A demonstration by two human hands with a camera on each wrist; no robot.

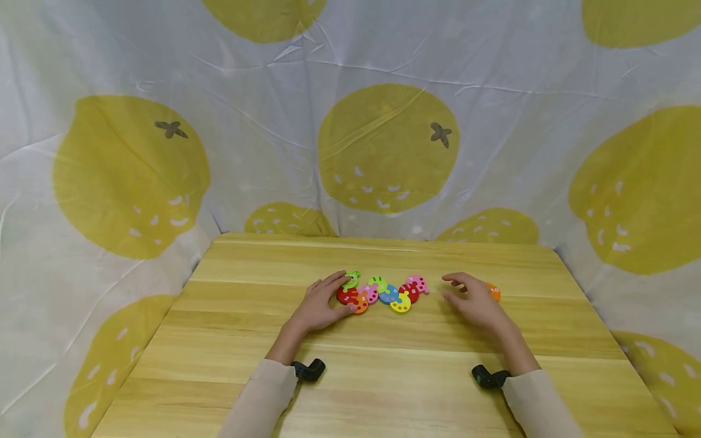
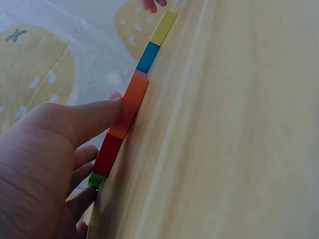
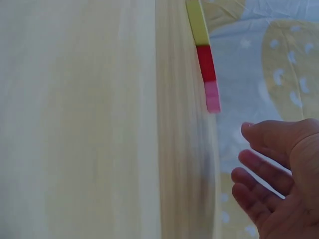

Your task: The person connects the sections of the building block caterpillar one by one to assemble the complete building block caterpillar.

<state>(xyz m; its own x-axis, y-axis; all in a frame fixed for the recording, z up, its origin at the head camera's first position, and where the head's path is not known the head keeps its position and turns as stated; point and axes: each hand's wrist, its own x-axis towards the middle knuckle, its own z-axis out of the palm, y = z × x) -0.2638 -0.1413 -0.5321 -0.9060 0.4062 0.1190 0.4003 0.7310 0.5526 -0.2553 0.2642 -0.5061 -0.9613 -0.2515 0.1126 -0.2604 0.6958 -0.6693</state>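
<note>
A chain of flat, rounded puzzle pieces with numbers lies joined on the table as a wavy caterpillar. My left hand (image 1: 320, 306) spans its left end. The thumb touches the orange piece (image 2: 133, 104) and the fingers rest by the green head piece (image 1: 351, 280), beside the red piece (image 2: 107, 154). At the chain's other end are a yellow piece (image 1: 400, 303), a red piece (image 3: 206, 63) and a pink piece (image 3: 212, 97). To the right of that pink end hovers my right hand (image 1: 475, 301), fingers loosely bent, nothing in them. It partly hides a loose orange piece (image 1: 495, 291) marked 10.
Everything lies on a wood-grain table (image 1: 383, 377). Behind it and along the sides hangs a pale cloth (image 1: 263, 140) printed with big yellow fruit. Each wrist wears a small black camera; one is the left camera (image 1: 310, 370), the other the right camera (image 1: 487, 377).
</note>
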